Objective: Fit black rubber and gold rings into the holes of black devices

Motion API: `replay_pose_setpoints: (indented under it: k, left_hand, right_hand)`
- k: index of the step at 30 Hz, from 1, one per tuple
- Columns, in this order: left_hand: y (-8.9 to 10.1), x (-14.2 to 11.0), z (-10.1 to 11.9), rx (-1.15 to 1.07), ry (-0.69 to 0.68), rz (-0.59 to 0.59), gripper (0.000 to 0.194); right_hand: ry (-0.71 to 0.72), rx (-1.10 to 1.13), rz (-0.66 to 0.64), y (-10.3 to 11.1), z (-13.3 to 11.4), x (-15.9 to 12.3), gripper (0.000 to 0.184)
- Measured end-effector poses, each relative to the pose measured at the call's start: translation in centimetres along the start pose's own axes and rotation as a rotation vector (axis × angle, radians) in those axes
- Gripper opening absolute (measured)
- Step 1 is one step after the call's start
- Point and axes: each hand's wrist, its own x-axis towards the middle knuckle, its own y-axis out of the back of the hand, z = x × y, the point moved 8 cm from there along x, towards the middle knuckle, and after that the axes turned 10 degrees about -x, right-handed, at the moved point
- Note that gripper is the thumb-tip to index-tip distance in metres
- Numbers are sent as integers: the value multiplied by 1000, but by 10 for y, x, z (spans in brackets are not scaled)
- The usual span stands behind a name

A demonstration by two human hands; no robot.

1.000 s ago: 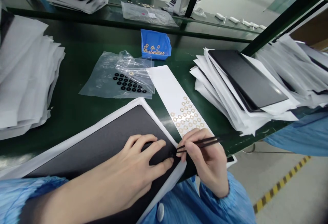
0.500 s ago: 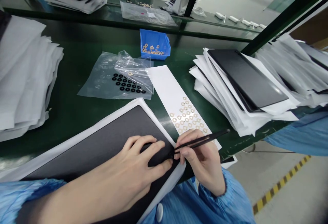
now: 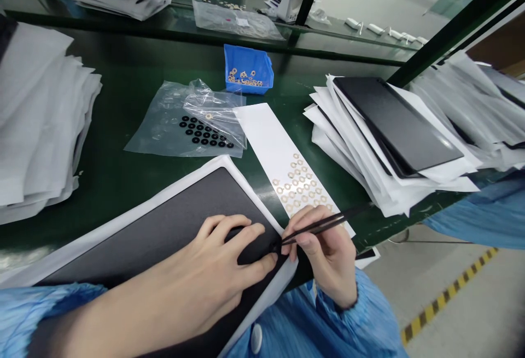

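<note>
My left hand (image 3: 217, 270) lies flat with fingers spread on a dark grey panel (image 3: 164, 227) that rests on white foam wrap at the table's near edge. My right hand (image 3: 328, 254) pinches black tweezers (image 3: 324, 224), whose tips touch the panel's right corner beside my left fingertips. Just behind the right hand lies a white paper strip (image 3: 274, 150) carrying several small tan rings (image 3: 301, 186).
A clear bag (image 3: 180, 123) with black rings lies mid-table, and a blue bin (image 3: 248, 68) of tan rings stands behind it. Stacks of wrapped dark panels (image 3: 394, 128) fill the right side; white foam sheets (image 3: 36, 117) pile up on the left. A shelf runs along the back.
The tweezers' back end rose and then dropped slightly while their tips stayed at the panel's corner. My left hand has not moved.
</note>
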Motion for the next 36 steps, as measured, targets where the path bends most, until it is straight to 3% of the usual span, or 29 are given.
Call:
replay_pose_setpoints:
  k: [6, 10, 13, 16, 18, 21, 25, 28, 32, 36]
  left_hand:
    - [2, -1, 3, 8, -27, -7, 45]
    - [5, 1, 4, 10, -35, -17, 50]
    - [7, 3, 6, 3, -48, -27, 49]
    - [7, 4, 6, -12, -49, -43, 46]
    - [5, 4, 6, -5, -44, -51, 44]
    - [6, 5, 8, 26, -63, -36, 38]
    - [8, 5, 10, 53, -80, -19, 34]
    - [8, 5, 10, 74, -87, -5, 34]
    - [6, 4, 10, 87, -94, -5, 34]
    - [6, 4, 9, 66, -90, -4, 35]
  right_hand:
    - [26, -100, -69, -3, -1, 0, 10]
    - [37, -85, -8, 3, -5, -1, 10]
    - [66, -114, 16, 17, -22, 10, 10]
    - [162, -319, -102, 16, -48, 43, 11]
    - [228, -427, -192, 3, -60, 75, 12]
    - [234, -395, -355, -45, -60, 126, 14]
    - [167, -418, -447, -124, -37, 180, 16]
    - [189, -468, -451, -168, -17, 198, 14]
    - [207, -538, -481, -195, 4, 201, 16]
    - [229, -576, -493, -188, -2, 206, 9]
